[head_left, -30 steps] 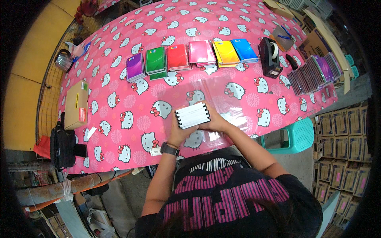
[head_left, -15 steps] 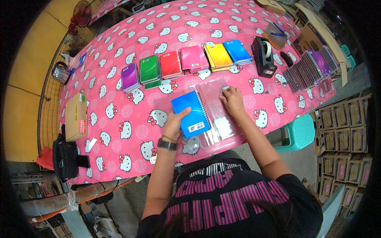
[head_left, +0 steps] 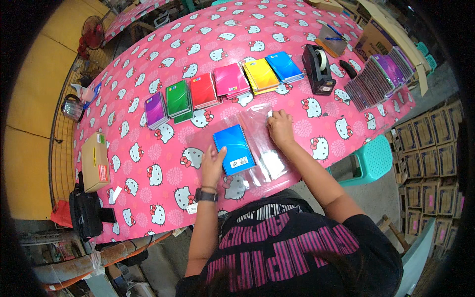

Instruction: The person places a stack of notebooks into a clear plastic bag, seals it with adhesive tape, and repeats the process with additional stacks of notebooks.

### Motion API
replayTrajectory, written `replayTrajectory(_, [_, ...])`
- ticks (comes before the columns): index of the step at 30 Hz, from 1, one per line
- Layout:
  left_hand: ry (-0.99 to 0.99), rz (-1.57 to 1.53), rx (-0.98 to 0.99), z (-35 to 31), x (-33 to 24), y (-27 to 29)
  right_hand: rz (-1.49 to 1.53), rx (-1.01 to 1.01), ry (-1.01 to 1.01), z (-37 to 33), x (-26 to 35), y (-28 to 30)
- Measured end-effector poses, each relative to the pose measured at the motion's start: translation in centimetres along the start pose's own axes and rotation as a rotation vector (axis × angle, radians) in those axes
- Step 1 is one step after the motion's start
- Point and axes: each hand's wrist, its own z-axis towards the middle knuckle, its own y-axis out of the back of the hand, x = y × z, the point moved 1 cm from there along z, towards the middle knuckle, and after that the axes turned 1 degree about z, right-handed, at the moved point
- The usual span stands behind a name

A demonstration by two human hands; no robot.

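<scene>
A blue spiral notebook [head_left: 233,143] with a white barcode label lies on sheets of clear plastic [head_left: 267,171] in front of me. My left hand [head_left: 213,167] is at its left edge, thumb over the cover, fingers along the side and partly hidden. To the right, my right hand [head_left: 281,130] has its fingers curled and pinched on the upper part of the clear plastic, pulling up wrinkles. Beyond lie stacked spiral notebooks in a row: purple [head_left: 156,110], green [head_left: 178,98], red [head_left: 204,91], pink [head_left: 230,80], yellow [head_left: 261,75] and blue [head_left: 284,67].
A black tape dispenser [head_left: 319,72] stands right of the row. Bundled notebooks [head_left: 378,81] sit near an open carton [head_left: 383,42]. At left are a brown box [head_left: 95,161] and a black bag [head_left: 85,210]. A teal stool [head_left: 371,161] stands by the table's right edge.
The blue notebook has come down flatter and straighter onto the plastic, and my left hand has slid to its edge. My right hand has shifted slightly left with the plastic. The view has shifted a little.
</scene>
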Motion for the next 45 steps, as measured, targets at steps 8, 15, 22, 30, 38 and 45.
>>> replayTrajectory(8, [0.131,-0.505,0.211,-3.4,1.2,0.9,0.461,-0.097,-0.205,-0.2,0.6,1.1])
replayTrajectory(15, [0.167,-0.509,0.255,-3.3,2.4,0.3,0.884,0.512,-0.676,-4.5,-4.6,1.8])
replayTrajectory(22, [0.205,-0.597,0.09,-2.5,-2.3,0.7,0.58,0.308,-0.054,-2.2,6.9,6.7])
replayTrajectory(30, [0.048,-0.617,0.221,-0.6,-0.9,-1.6,0.404,0.42,0.334,-6.1,12.8,6.5])
replayTrajectory(38, [-0.156,-0.389,-0.014,-2.4,1.0,-3.3,0.467,0.226,0.331,-3.1,8.4,6.5])
replayTrajectory(45, [-0.086,-0.392,-0.015,-4.1,0.2,-3.4,0.39,0.352,0.322,-3.2,6.5,3.6])
